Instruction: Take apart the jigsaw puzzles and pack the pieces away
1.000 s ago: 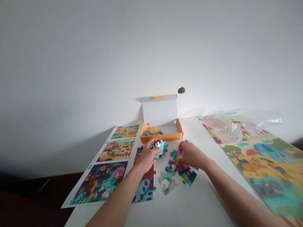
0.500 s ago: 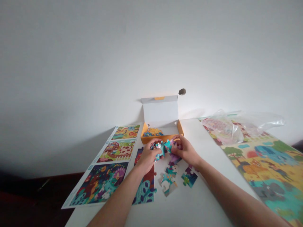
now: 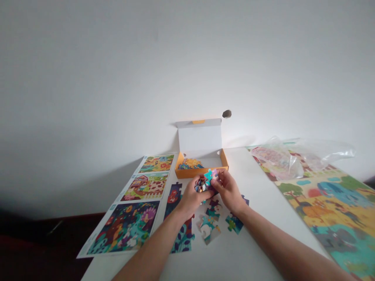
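Observation:
Both hands meet above the white table (image 3: 258,187), just in front of an open orange box (image 3: 202,171) with puzzle pieces inside. My left hand (image 3: 193,197) is closed round a small stack of puzzle pieces (image 3: 200,184). My right hand (image 3: 228,191) pinches a teal and pink piece (image 3: 210,175) against that stack. Several loose pieces (image 3: 213,218) lie on the table below the hands. A partly joined strip of puzzle (image 3: 180,218) lies under my left forearm.
A sheet of three printed reference pictures (image 3: 137,207) lies at the left, near the table's edge. A large finished puzzle (image 3: 331,207) covers the right side, with a crumpled clear plastic bag (image 3: 293,156) on its far end. A white wall stands behind.
My right hand left the loose pieces, carried a teal and pink piece up and left, and now holds it against the stack in my left hand. Both hands drew closer together.

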`<state>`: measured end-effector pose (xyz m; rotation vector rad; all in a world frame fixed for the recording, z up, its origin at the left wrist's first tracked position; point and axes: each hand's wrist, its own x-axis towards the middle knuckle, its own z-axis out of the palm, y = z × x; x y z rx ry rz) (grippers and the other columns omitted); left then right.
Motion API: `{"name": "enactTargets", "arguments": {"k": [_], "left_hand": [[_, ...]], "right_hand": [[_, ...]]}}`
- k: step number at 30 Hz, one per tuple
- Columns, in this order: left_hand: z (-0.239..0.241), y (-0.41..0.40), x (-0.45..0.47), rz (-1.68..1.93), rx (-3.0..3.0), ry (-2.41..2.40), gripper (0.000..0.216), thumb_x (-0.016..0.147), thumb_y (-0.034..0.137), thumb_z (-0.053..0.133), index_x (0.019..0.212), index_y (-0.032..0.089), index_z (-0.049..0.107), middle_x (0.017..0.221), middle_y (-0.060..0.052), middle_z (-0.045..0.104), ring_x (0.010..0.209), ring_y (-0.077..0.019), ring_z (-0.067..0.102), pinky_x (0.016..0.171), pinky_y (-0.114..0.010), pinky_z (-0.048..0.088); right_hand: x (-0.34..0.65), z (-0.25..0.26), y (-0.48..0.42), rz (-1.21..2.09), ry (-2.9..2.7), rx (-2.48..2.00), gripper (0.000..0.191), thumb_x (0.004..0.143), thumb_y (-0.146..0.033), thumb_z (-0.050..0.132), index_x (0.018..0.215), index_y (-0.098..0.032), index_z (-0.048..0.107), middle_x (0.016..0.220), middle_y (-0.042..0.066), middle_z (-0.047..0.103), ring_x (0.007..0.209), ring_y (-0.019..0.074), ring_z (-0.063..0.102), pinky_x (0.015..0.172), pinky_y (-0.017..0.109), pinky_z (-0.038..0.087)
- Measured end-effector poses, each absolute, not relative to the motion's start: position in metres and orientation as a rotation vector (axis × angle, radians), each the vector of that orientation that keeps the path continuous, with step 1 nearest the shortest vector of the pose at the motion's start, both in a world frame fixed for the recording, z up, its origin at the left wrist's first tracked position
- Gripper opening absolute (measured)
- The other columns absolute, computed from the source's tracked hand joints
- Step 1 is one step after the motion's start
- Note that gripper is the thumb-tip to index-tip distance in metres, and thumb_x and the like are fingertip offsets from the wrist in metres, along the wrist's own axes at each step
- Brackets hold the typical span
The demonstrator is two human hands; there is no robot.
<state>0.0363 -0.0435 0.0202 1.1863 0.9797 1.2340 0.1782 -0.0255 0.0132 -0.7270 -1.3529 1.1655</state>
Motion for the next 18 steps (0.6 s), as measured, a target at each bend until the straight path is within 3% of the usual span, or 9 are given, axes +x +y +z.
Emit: {"name": "enactTargets", "arguments": {"k": [8,18], "left_hand": [[0.021,-0.044,0.028,1.164,1.092,0.907,0.052,0.061,0.015,0.076,0.110,0.019,0.057,0.089,-0.003,0.064,0.073,-0.0156,0.062,0.062,-0.025,0.050],[0.027,-0.045,0.024,1.088,1.105,0.851,0.051,0.062,0.016,0.076,0.109,0.021,0.056,0.082,0.000,0.063,0.062,-0.0149,0.060,0.055,-0.029,0.052]], "right_hand": [[0.181,0.017,-0.023,1.381,-1.114,-0.601,0.023,0.075,-0.029,0.074,0.091,-0.020,0.061,0.073,-0.001,0.063,0.061,0.0123,0.055,0.056,0.024,0.041],[0.186,0.015,-0.024,1.289,-1.183,-0.642,0.025,0.072,-0.024,0.077,0.082,-0.019,0.055,0.072,-0.001,0.064,0.057,0.0102,0.053,0.052,0.023,0.041]]}}
